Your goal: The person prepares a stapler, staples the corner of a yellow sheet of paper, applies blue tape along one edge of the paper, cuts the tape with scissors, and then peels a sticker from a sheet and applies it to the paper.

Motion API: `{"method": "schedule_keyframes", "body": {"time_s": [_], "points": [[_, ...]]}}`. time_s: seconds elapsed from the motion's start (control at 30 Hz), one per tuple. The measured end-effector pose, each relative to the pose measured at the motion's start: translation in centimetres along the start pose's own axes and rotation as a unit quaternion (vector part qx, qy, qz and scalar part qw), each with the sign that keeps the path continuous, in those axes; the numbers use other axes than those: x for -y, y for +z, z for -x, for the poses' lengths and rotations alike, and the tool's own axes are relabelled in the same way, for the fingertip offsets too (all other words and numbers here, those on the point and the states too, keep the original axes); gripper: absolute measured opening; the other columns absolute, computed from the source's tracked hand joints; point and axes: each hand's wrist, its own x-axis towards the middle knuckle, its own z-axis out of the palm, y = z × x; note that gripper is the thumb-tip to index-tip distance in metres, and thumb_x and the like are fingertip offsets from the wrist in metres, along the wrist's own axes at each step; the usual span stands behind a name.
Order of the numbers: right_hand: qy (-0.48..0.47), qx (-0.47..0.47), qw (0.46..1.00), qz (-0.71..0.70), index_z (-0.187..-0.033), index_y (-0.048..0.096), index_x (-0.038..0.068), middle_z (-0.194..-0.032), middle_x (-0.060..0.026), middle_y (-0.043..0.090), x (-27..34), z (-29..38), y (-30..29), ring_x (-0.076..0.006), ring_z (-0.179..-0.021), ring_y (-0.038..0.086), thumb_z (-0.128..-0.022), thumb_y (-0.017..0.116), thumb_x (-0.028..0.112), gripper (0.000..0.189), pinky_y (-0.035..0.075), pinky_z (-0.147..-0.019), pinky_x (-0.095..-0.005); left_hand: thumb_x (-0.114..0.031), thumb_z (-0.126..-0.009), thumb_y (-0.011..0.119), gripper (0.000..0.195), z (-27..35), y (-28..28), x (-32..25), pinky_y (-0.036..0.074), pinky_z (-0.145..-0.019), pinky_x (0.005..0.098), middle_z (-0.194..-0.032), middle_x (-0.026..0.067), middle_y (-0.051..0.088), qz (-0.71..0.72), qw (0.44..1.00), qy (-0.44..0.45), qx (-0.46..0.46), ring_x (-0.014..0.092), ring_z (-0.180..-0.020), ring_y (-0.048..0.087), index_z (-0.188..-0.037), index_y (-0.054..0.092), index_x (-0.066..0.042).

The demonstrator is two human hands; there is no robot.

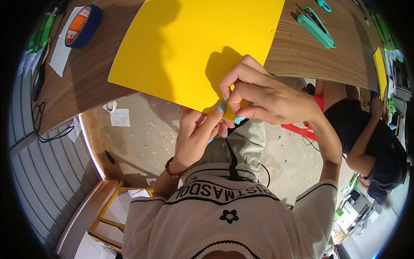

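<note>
A large yellow paper or card sheet [190, 48] lies partly on the wooden table, its near end reaching past the edge towards my lap. With the thumb on top and the fingers beneath, my left hand [196, 137] grips it close to its near right corner. At that same corner, my right hand [270, 94] bends over the sheet, the thumb and curled fingertips pinching its edge. The fingertips of both hands almost meet. My right fingers partly hide the corner, so any fold there cannot be made out. A small dark mark shows near the sheet's right edge.
On the table [310, 61] lie a teal stapler [317, 27] and teal scissors handles [324, 5], right. A blue tape roll [83, 26] rests over white paper [61, 58], left. A black cable [38, 126] hangs off the left end. Another person [352, 126] sits at right.
</note>
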Motion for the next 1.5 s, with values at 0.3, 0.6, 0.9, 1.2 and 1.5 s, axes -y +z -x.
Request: {"method": "schedule_keyframes", "body": {"time_s": [0.3,0.6,0.9,1.2,1.5], "points": [[0.083,-0.001,0.996,0.031,-0.076,0.045,0.002,-0.096,-0.0094,0.038,1.2,0.0,0.2,-0.0250,-0.088,0.036,-0.074,0.056,0.014,0.016,0.030,-0.077,-0.0345,-0.019,-0.087,0.045,0.022,0.1,0.3,0.4,0.031,-0.046,0.0152,-0.062,0.0008,0.053,-0.167,0.982,0.081,-0.043,0.002,-0.053,0.042,-0.085,0.054,0.001],[0.149,-0.028,0.988,-0.025,-0.076,0.046,0.001,-0.090,-0.0093,0.041,1.9,-0.5,0.0,-0.0252,-0.088,0.042,-0.074,0.057,0.007,0.013,0.035,-0.077,-0.0356,-0.019,-0.087,0.046,0.020,-0.1,1.0,0.9,0.029,-0.044,0.0150,-0.063,0.0001,0.052,-0.099,0.987,0.095,-0.085,0.001,-0.050,0.038,-0.086,0.053,0.000],[0.107,-0.046,0.944,0.308,-0.073,0.048,-0.003,-0.091,-0.0110,0.044,4.0,0.7,1.1,-0.0240,-0.084,0.047,-0.065,0.058,0.004,0.015,0.042,-0.069,-0.0306,-0.020,-0.087,0.046,0.023,-0.1,0.9,0.9,0.034,-0.051,0.0163,-0.063,0.0016,0.054,-0.081,0.995,0.010,-0.048,0.003,-0.058,0.047,-0.082,0.053,0.001],[0.036,0.377,0.819,0.432,-0.085,0.055,-0.004,-0.084,-0.0115,0.045,6.9,-4.1,-1.9,-0.0218,-0.077,0.048,-0.067,0.055,0.008,0.021,0.042,-0.063,-0.0276,-0.010,-0.083,0.049,0.016,0.3,0.9,2.0,0.027,-0.043,0.0194,-0.058,-0.0025,0.041,-0.043,0.992,0.070,-0.092,0.003,-0.049,0.033,-0.070,0.045,-0.001],[0.087,0.262,0.955,0.110,-0.101,0.051,0.006,-0.069,-0.0032,0.054,6.2,-0.8,-8.7,-0.0193,-0.067,0.055,-0.070,0.059,0.011,0.032,0.040,-0.057,-0.0295,-0.018,-0.086,0.049,0.020,0.0,0.6,1.0,0.024,-0.042,0.0166,-0.058,-0.0010,0.047,0.081,0.994,0.012,-0.078,0.002,-0.047,0.033,-0.074,0.051,-0.002]]}}
